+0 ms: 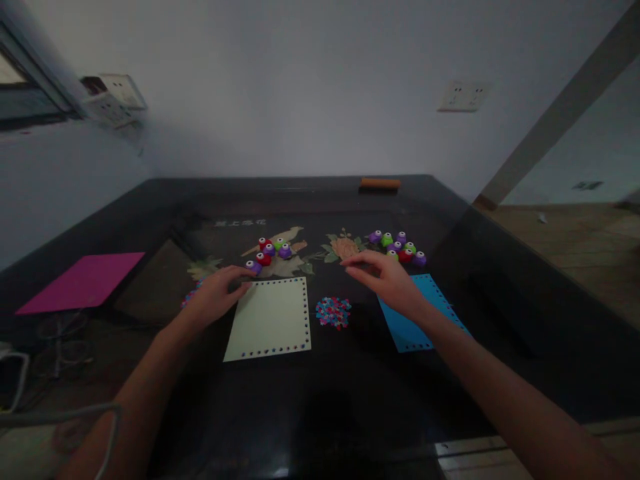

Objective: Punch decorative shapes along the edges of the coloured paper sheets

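Observation:
My left hand rests by the top left corner of a pale yellow sheet with punched edges, its fingers reaching toward a purple punch. My right hand hovers above a blue punched sheet, fingers stretched out and empty. Between the two sheets lies a small heap of coloured paper bits. Behind the yellow sheet sits a cluster of small craft punches. A second cluster of punches lies just beyond my right hand.
A magenta sheet lies at the table's left edge. An orange bar sits at the far edge of the dark glass table. More coloured bits peek out left of my left hand.

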`<control>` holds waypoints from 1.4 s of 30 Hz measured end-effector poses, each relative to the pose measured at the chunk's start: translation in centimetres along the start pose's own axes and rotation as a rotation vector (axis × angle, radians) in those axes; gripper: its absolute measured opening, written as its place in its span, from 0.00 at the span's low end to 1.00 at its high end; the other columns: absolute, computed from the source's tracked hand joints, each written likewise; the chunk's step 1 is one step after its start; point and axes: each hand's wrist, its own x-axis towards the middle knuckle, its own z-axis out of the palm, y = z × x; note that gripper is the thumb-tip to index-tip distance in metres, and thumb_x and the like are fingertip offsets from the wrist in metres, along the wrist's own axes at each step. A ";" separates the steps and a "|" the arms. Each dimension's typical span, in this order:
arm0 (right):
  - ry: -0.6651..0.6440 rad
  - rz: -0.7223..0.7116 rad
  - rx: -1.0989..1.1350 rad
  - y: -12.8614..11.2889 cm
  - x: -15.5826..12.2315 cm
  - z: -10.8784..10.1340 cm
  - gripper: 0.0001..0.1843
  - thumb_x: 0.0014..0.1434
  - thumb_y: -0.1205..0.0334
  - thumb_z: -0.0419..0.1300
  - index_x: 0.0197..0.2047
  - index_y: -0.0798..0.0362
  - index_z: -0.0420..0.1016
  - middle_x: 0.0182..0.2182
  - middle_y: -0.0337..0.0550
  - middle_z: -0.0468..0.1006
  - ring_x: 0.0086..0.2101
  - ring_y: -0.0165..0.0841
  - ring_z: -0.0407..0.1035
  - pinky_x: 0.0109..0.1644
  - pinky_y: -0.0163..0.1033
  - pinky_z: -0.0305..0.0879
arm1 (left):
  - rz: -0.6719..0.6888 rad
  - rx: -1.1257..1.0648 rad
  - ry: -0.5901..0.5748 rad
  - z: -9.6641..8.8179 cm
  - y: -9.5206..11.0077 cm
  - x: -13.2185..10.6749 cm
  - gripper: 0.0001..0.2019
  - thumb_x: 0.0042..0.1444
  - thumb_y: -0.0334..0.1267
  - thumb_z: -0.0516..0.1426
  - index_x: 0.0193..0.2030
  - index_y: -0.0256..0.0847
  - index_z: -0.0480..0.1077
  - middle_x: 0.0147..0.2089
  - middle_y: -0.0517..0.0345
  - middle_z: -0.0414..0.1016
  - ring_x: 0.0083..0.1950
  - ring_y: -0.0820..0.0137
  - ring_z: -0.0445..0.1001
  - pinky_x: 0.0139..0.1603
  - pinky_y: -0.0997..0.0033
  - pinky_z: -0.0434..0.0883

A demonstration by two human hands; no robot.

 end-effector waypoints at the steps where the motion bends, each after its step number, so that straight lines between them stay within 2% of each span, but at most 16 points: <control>1: -0.048 -0.024 -0.027 -0.2 0.7 1.1 0.09 0.57 0.64 0.57 0.41 0.52 0.77 0.40 0.46 0.79 0.40 0.36 0.72 0.42 0.43 0.68 | -0.002 0.008 -0.024 0.0 0.0 -0.1 0.20 0.57 0.50 0.50 0.47 0.38 0.71 0.49 0.46 0.75 0.51 0.57 0.72 0.53 0.55 0.68; 4: -0.161 -0.107 -0.228 -0.1 2.3 4.6 0.12 0.57 0.65 0.59 0.45 0.54 0.75 0.42 0.48 0.77 0.43 0.38 0.70 0.47 0.45 0.66 | 0.000 0.029 -0.083 0.2 -0.2 -0.2 0.22 0.55 0.52 0.54 0.49 0.39 0.70 0.50 0.46 0.73 0.52 0.57 0.71 0.54 0.54 0.66; 7: -0.229 -0.207 -0.466 0.3 3.3 7.5 0.19 0.56 0.59 0.62 0.50 0.57 0.72 0.47 0.54 0.74 0.49 0.44 0.66 0.53 0.49 0.62 | 0.014 0.035 -0.107 0.6 -0.5 -0.3 0.26 0.51 0.53 0.58 0.52 0.39 0.69 0.52 0.47 0.71 0.53 0.57 0.69 0.55 0.54 0.65; 12: -0.305 -0.221 -0.583 1.0 3.9 9.9 0.35 0.50 0.50 0.66 0.55 0.63 0.68 0.49 0.59 0.70 0.49 0.49 0.63 0.50 0.50 0.64 | 0.002 0.081 -0.126 1.0 -0.9 -0.4 0.29 0.48 0.52 0.61 0.56 0.40 0.68 0.53 0.46 0.67 0.55 0.56 0.66 0.57 0.55 0.63; 22: -0.288 -0.227 -0.575 0.8 3.4 10.1 0.29 0.50 0.54 0.66 0.53 0.58 0.70 0.48 0.55 0.70 0.47 0.46 0.63 0.47 0.50 0.66 | 0.023 0.069 -0.173 0.5 -0.5 -0.4 0.24 0.51 0.50 0.59 0.52 0.40 0.69 0.51 0.48 0.67 0.53 0.58 0.67 0.56 0.58 0.64; 29: -0.256 -0.220 -0.438 0.9 3.5 10.3 0.25 0.47 0.59 0.68 0.48 0.56 0.68 0.46 0.51 0.70 0.48 0.44 0.63 0.49 0.48 0.64 | 0.061 0.081 -0.130 0.2 0.1 -0.3 0.18 0.49 0.47 0.61 0.44 0.42 0.67 0.49 0.51 0.69 0.52 0.57 0.67 0.52 0.58 0.65; 33: -0.265 -0.193 -0.327 0.8 3.5 10.5 0.22 0.48 0.66 0.66 0.46 0.55 0.65 0.45 0.51 0.70 0.47 0.42 0.63 0.49 0.46 0.62 | -0.019 0.015 -0.135 0.0 0.6 -0.3 0.16 0.49 0.43 0.60 0.44 0.41 0.65 0.45 0.53 0.71 0.47 0.58 0.71 0.46 0.61 0.68; 36: -0.285 -0.106 -0.213 0.7 3.5 10.5 0.21 0.48 0.70 0.63 0.46 0.55 0.64 0.44 0.50 0.72 0.45 0.40 0.66 0.47 0.45 0.63 | -0.091 -0.115 -0.106 -0.2 0.7 -0.3 0.15 0.51 0.43 0.58 0.43 0.41 0.64 0.42 0.55 0.73 0.42 0.62 0.73 0.41 0.64 0.69; 42: -0.250 0.083 0.149 1.2 4.1 10.2 0.16 0.50 0.70 0.57 0.44 0.53 0.63 0.38 0.44 0.75 0.37 0.36 0.71 0.39 0.41 0.67 | -0.352 -0.591 -0.066 -0.7 1.0 -0.2 0.16 0.46 0.47 0.62 0.37 0.40 0.66 0.33 0.58 0.75 0.34 0.65 0.75 0.33 0.66 0.73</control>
